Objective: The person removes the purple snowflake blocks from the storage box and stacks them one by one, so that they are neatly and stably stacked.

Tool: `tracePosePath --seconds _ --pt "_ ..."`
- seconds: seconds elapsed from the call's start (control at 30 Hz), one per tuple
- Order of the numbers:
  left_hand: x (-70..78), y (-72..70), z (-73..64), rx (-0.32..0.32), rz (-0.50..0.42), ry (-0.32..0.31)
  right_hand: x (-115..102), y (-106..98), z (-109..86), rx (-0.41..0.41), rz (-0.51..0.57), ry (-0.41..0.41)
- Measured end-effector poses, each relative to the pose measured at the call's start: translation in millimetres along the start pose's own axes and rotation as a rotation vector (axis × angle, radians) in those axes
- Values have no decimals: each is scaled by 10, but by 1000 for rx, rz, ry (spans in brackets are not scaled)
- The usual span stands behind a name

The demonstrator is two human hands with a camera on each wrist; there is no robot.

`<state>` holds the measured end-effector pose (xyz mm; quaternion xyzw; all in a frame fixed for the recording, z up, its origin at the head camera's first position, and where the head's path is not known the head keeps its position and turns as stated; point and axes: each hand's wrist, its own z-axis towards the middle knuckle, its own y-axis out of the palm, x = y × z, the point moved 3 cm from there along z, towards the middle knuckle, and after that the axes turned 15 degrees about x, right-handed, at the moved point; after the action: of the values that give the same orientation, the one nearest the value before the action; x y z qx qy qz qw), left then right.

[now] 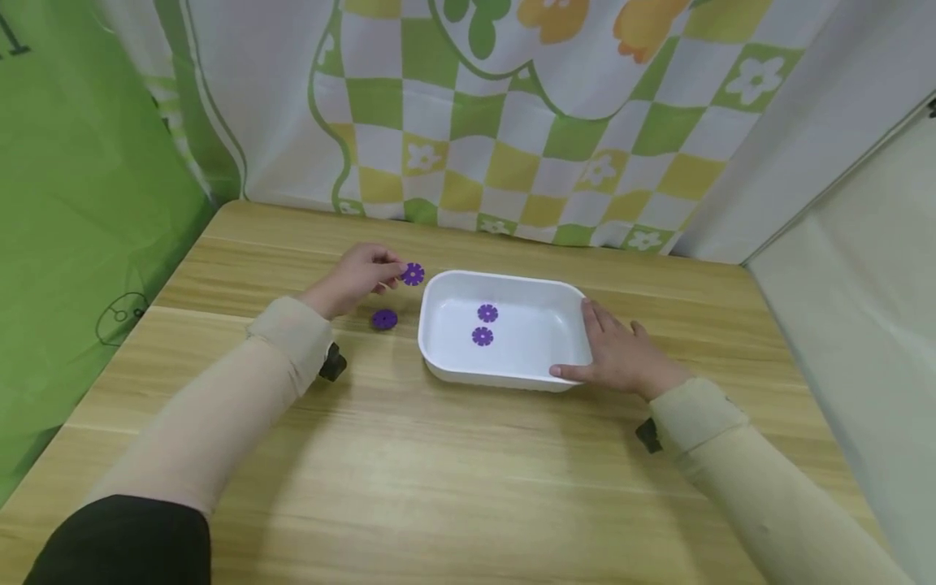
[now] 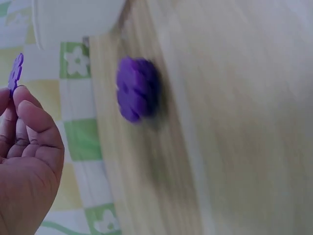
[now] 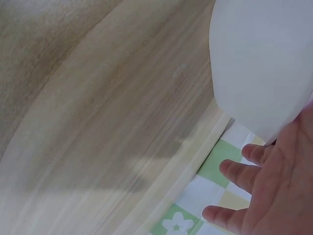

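In the head view, my left hand (image 1: 360, 276) pinches a purple notched plastic disc (image 1: 414, 275) between thumb and fingertips, just off the left end of a white tray (image 1: 504, 378). The left wrist view shows this disc (image 2: 16, 73) edge-on above the fingers. Below that hand, more purple discs (image 1: 384, 319) lie on the table, apparently stacked; they look blurred in the left wrist view. Two purple discs (image 1: 483, 336) lie flat inside the tray. My right hand (image 1: 617, 351) rests on the tray's right end, thumb over the near rim, other fingers extended along the outside.
The wooden table (image 1: 468, 479) runs up to a checkered green, white and yellow curtain (image 1: 512, 162) at the back. Green cloth (image 1: 80, 203) hangs on the left, a pale sheet (image 1: 855, 284) on the right. Dark wrist devices (image 1: 333, 363) sit under both cuffs.
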<state>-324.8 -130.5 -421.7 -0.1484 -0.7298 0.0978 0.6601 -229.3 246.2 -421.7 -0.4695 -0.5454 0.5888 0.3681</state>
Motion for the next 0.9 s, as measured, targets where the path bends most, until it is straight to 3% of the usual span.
tracePosePath --seconds 0.23,0.43,0.53,0.67,0.9 --pt "-191 -156 -4 -7 45 -4 12 -22 -17 -22 41 21" --pt "-272 -249 -38 0 46 -14 -25 -47 9 -14 27 15" --pt "-299 -287 -61 -26 50 -24 -41 -48 19 -17 17 14" --pt "-323 -323 -101 -75 110 -22 -42 -35 22 -18 20 16" --pt "-416 -298 -117 -105 214 -11 -13 5 33 -21 23 22"
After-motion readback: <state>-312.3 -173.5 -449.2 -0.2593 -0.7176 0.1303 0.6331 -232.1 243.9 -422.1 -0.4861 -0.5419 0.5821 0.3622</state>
